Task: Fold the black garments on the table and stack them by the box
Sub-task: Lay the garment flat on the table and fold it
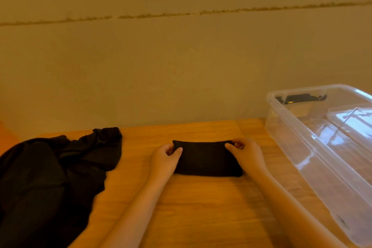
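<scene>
holding a small folded black garment flat on the table, mid-table, between the unfolded pile and the box. left hand pinches the far left corner, thumb on top and fingers curled round the edge; right hand pinches the far right corner the same way, fingers clamped on cloth. the piece lies as a compact rectangle, near edge resting on the wood.

heap of unfolded black garments sits at the left, well apart from the hands. clear plastic box stands at the right, its near wall just beside the right forearm; a dark item shows at its far end, cannot tell what.

judgement: this fold looks close to finished; what remains is squaring it and moving it beside the box.

notes for doing it well:
- keep both corner grips level so the layers do not slide apart.
- press the crease flat before lifting.
- lift both ends together, carry low, set down next to the box wall with edges parallel to it.
- leave room for later pieces on top.
</scene>
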`<state>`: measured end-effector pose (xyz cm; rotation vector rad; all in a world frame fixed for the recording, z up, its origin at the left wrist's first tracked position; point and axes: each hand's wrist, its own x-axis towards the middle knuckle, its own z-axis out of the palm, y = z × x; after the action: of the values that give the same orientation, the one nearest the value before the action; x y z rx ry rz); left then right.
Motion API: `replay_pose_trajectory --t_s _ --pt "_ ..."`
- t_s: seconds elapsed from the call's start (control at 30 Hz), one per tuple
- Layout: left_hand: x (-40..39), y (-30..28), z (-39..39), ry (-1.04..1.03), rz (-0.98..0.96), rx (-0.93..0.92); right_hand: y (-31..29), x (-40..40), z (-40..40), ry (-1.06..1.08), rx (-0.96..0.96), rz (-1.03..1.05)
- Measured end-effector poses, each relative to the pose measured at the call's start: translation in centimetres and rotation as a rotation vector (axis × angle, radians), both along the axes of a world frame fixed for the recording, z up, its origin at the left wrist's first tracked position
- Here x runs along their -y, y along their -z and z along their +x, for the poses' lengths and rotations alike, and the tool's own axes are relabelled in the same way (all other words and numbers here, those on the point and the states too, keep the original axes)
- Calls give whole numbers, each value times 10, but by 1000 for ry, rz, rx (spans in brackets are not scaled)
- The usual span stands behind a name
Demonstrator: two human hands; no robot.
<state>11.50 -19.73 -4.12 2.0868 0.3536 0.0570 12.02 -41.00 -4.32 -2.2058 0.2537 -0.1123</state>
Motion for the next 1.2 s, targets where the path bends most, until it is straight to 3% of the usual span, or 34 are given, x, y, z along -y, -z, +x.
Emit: replay_pose_trajectory --t_s 0.23,0.53,0.6,0.7,0.83,0.93,1.1,1.2 --pt "8 1 -7 -57 -51 104 -2 -6 4 67 91 118" --pt "4 1 -5 -11 374 29 4 -6 -2 -15 82 -138" --pt "3 -3 -9 49 517 126 1 -7 -4 -30 161 -243" --pt "14 -8 -16 265 691 271 -8 -22 -10 -215 339 -433" --pt "29 6 -18 507 887 66 3 -46 -19 -578 113 -633" --pt "21 15 -15 485 888 32 10 -36 -23 -608 24 -780" --pt "17 17 -11 216 805 2 -8 -38 -42 -505 -162 -854" --pt "23 15 4 289 659 20 -13 -40 -44 -487 -74 -846"
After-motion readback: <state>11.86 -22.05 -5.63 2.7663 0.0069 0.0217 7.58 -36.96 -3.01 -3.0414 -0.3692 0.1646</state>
